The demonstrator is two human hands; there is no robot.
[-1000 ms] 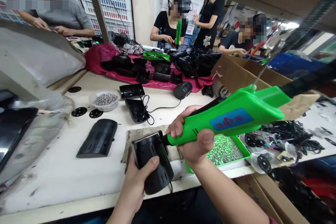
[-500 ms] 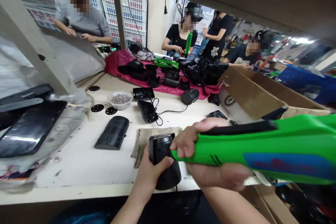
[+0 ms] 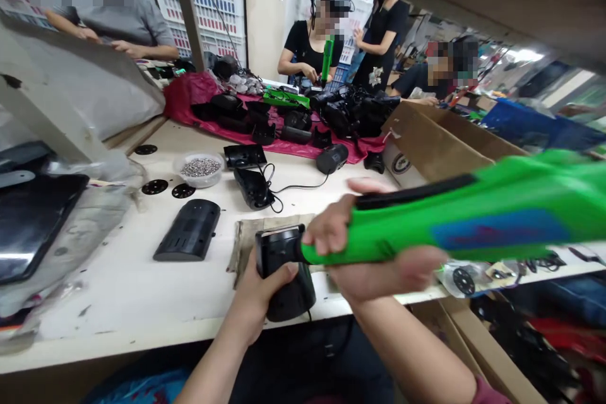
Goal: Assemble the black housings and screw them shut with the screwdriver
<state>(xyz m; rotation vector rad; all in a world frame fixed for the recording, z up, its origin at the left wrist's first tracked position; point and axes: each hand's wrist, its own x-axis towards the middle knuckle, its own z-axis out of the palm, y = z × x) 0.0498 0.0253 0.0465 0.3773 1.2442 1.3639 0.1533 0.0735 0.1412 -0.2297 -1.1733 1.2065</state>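
Observation:
My left hand (image 3: 260, 293) grips a black plastic housing (image 3: 290, 293) at the table's front edge, its thumb across the face. Wrapped around a green electric screwdriver (image 3: 407, 227), my right hand (image 3: 360, 252) holds the tool nearly level. The screwdriver's dark nose meets the upper right side of the housing; the bit's tip is hidden. A folded cloth (image 3: 243, 237) lies under and behind the housing. To the left rests a black curved cover (image 3: 188, 233). Farther back are a clear bowl of small metal screws (image 3: 201, 167) and a black part with a cord (image 3: 252, 188).
Black parts are heaped on a pink sheet (image 3: 180, 96) at the back. An open cardboard box (image 3: 426, 142) stands right. Black discs (image 3: 154, 187) lie near the bowl. A slanted post (image 3: 42, 95) rises left. A co-worker (image 3: 312, 44) holds another green screwdriver (image 3: 327, 60).
The view has shifted, so the scene sits farther left and higher. The screwdriver's rear end has tilted slightly upward. Both hands keep their holds.

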